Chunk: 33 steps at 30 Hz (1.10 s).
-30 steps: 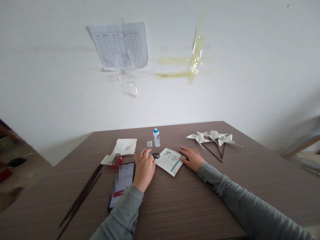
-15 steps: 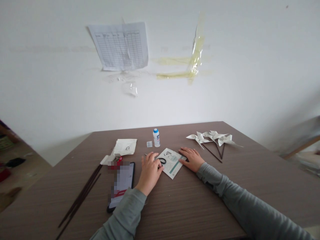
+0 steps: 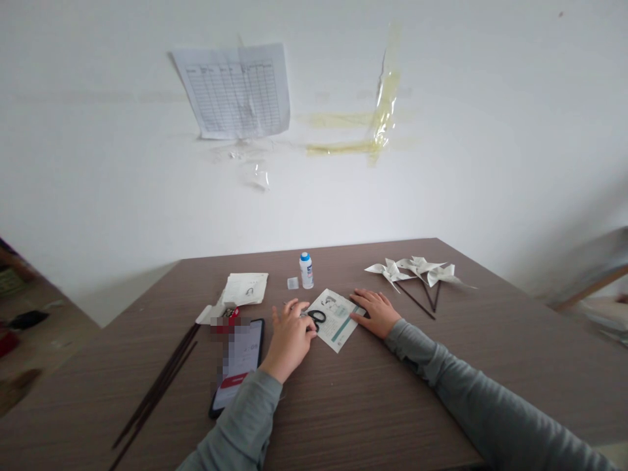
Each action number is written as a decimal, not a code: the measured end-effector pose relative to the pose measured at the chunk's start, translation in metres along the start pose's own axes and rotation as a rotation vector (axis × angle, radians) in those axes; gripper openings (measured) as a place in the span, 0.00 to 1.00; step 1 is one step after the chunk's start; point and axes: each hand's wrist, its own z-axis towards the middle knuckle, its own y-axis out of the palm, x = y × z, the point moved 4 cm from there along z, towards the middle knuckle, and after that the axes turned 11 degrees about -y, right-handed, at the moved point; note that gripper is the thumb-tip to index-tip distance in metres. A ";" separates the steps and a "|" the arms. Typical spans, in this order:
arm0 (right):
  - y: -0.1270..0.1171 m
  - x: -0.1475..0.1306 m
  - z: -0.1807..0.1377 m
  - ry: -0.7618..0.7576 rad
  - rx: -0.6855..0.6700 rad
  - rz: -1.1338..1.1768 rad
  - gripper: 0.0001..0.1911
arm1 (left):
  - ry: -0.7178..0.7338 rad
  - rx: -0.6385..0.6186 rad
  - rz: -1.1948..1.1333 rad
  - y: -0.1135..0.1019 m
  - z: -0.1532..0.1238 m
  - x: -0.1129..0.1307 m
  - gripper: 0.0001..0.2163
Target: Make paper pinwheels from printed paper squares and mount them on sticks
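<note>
A square of printed paper (image 3: pixel 338 330) lies on the table in the middle. My right hand (image 3: pixel 377 313) rests on its right corner, palm down with the fingers stretched out. At the paper's left side, black-handled scissors (image 3: pixel 318 316) lie with their loops over the print. Curled fingers of my left hand (image 3: pixel 290 337) are around the scissors, covering most of the blades; the exact grip is partly hidden. Just beyond the paper stands a white bottle with a blue cap (image 3: pixel 307 271), beside a small clear piece (image 3: pixel 293 283).
Paper pinwheels (image 3: pixel 419 267) on dark sticks lie at the right. On the left are stacked paper squares (image 3: pixel 246 288), a small red box (image 3: pixel 226 319), a phone (image 3: pixel 240 366) and dark sticks (image 3: pixel 157 392). A wall (image 3: pixel 333 209) backs the table.
My left hand has shifted slightly left and down, showing more of the scissors' loops. The phone's screen looks different. My right hand stays on the paper.
</note>
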 end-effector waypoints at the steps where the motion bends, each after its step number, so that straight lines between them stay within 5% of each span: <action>1: 0.000 0.000 0.000 -0.003 0.005 -0.003 0.37 | 0.008 0.004 0.006 0.001 0.000 0.001 0.14; 12: -0.001 0.000 0.000 -0.031 0.066 0.023 0.35 | 0.128 0.039 -0.038 0.008 -0.008 0.018 0.13; 19: -0.001 -0.001 0.000 -0.008 0.047 0.028 0.36 | 0.094 -0.004 -0.019 0.011 -0.007 0.015 0.11; 22: -0.002 -0.001 -0.001 -0.011 0.067 0.025 0.35 | 0.043 0.040 0.005 0.011 -0.004 0.007 0.18; 28: -0.002 -0.015 -0.003 -0.138 0.176 0.009 0.32 | -0.038 0.067 0.097 0.013 0.000 -0.004 0.21; 33: 0.004 -0.036 -0.006 -0.263 0.137 0.017 0.26 | -0.060 0.054 0.127 0.014 0.002 -0.003 0.19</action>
